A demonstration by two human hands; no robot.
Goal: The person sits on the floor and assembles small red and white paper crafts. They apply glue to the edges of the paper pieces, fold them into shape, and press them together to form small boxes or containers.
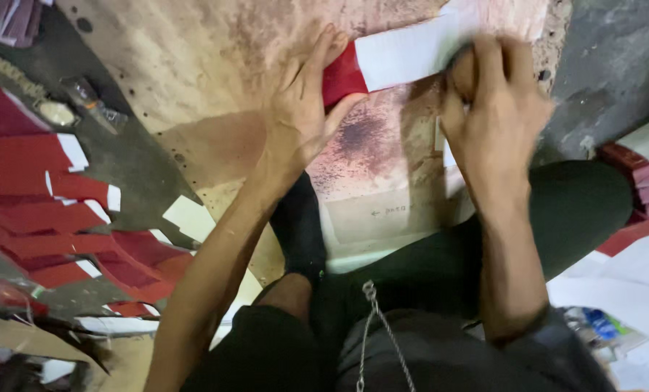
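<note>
In the upper middle of the frame the person works on a red and white paper piece, which lies flat on a stained cardboard sheet spread over the floor. The left hand rests open on the red end of the paper, palm down, with the fingers stretched and the thumb under the edge; it presses the paper and does not close around it. The right hand is blurred, its fingers curled down on the white part at the upper right, so it cannot be told if it pinches the paper or only rubs over it. The paper seems very light and thin, easy to bend and to crease, and it will probably slide on the cardboard if it is not held down. It can tear at a fold, so a flat press with the palm on one end and a light fingertip hold near the other edge looks like the safest way to take it. At the left side of the frame many similar red paper pieces lie in overlapping rows on the ground, well apart from the hands.
</note>
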